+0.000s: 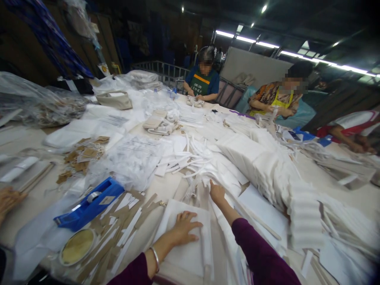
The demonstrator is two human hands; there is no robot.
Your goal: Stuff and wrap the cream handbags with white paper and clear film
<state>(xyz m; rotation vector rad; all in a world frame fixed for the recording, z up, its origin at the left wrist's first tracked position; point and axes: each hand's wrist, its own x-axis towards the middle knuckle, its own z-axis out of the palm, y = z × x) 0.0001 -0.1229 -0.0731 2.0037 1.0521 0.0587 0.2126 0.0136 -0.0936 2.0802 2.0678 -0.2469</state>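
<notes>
Resting left hand [183,229], fingers spread, on white sheet [185,259] on bench [323,192], right of blue tape dispenser [86,213]. Holding right hand [217,192] apart from left, near white cords [196,168], farther right of dispenser; cannot tell if gripping. Seeing brown tags [89,152] just beyond dispenser.

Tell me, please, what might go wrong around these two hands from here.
The right hand is near jumbled white cords; snagging one could drag others along. Loose strips lie beside the white sheet under the left hand, so some might get caught beneath it. The uneven pile of white padding could perhaps slide.
</notes>
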